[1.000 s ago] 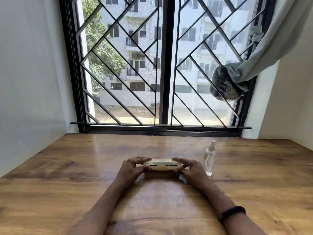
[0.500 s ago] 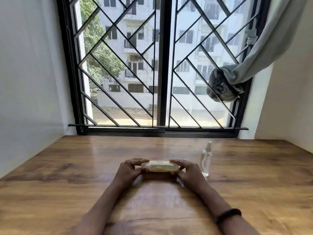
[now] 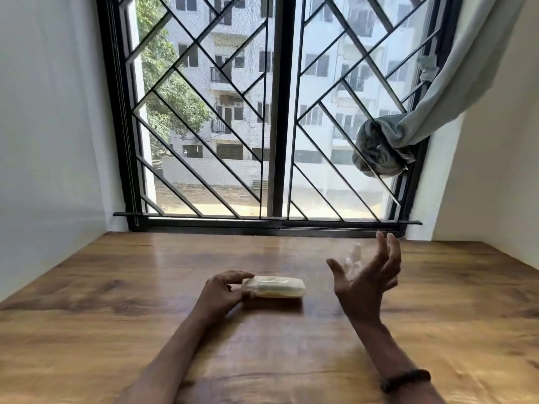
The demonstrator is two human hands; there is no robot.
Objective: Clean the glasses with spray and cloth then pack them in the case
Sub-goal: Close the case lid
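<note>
A pale yellow glasses case (image 3: 277,287) lies closed on the wooden table (image 3: 145,330), in the middle. My left hand (image 3: 224,290) holds its left end, thumb on top and fingers at the front. My right hand (image 3: 367,284) is raised off the table to the right of the case, palm turned up, fingers spread and holding nothing. A small clear spray bottle (image 3: 354,259) stands behind that hand and is mostly hidden by it. No glasses or cloth show outside the case.
A barred window (image 3: 274,118) closes off the far edge of the table. A knotted grey curtain (image 3: 385,147) hangs at the upper right. White walls stand on both sides.
My right hand has let go of the case's right end and lifted up to the right, opening. The left hand stays on the case. The camera has tilted slightly.
</note>
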